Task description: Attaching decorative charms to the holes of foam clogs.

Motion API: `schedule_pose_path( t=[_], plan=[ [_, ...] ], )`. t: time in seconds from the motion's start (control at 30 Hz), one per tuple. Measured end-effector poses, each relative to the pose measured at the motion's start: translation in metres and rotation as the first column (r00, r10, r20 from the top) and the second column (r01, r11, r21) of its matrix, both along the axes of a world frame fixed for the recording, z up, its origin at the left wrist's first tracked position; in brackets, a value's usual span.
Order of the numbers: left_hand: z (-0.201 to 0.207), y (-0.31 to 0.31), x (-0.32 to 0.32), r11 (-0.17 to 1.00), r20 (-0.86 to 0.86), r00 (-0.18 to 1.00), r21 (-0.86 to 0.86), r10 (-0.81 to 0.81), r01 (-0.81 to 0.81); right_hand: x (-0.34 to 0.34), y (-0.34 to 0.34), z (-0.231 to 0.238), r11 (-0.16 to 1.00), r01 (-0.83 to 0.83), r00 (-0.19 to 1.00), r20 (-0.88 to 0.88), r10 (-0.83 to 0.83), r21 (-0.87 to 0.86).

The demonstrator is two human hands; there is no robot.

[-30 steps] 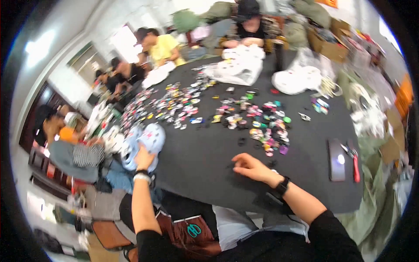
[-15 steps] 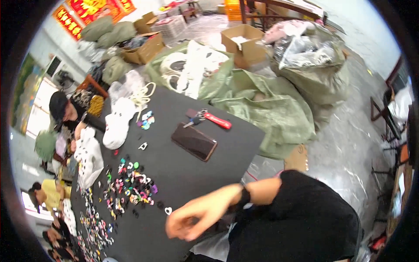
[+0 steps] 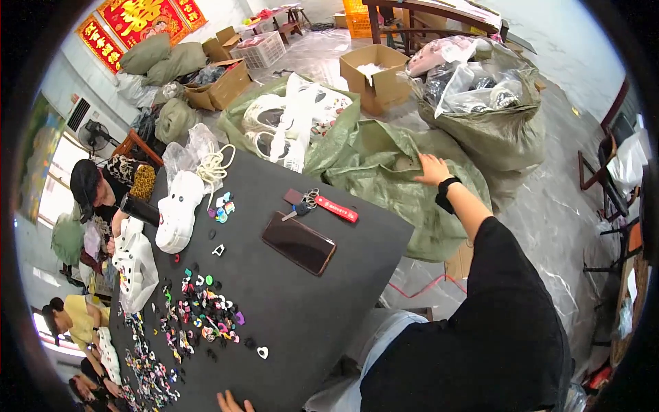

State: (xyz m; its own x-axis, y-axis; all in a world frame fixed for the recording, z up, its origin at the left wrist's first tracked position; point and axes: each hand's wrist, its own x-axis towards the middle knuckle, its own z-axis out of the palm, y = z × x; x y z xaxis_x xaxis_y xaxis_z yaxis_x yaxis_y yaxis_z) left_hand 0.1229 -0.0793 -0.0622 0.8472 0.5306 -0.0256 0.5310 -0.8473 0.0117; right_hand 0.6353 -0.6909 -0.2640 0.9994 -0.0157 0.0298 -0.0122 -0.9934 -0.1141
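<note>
My right hand (image 3: 434, 169) reaches out over the green woven sack (image 3: 384, 165) beyond the table's right side. Its fingers are stretched and apart, holding nothing; whether they touch the sack I cannot tell. Only the fingers of my left hand (image 3: 235, 402) show at the lower edge, spread over the black tabletop (image 3: 295, 350). Near them lie a white heart-shaped charm (image 3: 262, 352) and a pile of small colourful shoe charms (image 3: 206, 309). A white clog (image 3: 177, 213) stands at the table's far left.
A dark phone (image 3: 299, 242) and keys with a red strap (image 3: 336, 209) lie on the table. Another sack holds white shoes (image 3: 271, 113). A cardboard box (image 3: 374, 75) and a full sack (image 3: 487, 103) stand behind. A co-worker (image 3: 103, 185) handles a white clog across the table.
My right hand has swung from above the table, beside the heart-shaped charm, out to the green sack, and its fingers have spread. My left fingers have come into view at the bottom.
</note>
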Motion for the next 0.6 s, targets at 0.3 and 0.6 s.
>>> schedule_pose_path(
  t=[0.3, 0.6],
  plan=[
    [-0.029, -0.031, -0.013, 0.992, 0.119, 0.993, 0.122, -0.018, 0.003, -0.09, 0.039, 0.022, 0.941, -0.334, 0.919, 0.202, 0.338, -0.057],
    [-0.048, -0.038, -0.015, 0.986, 0.258, 0.962, 0.113, 0.092, -0.124, -0.22, 0.061, 0.003, 0.833, -0.484, 0.578, -0.617, 0.534, 0.269]
  ],
)
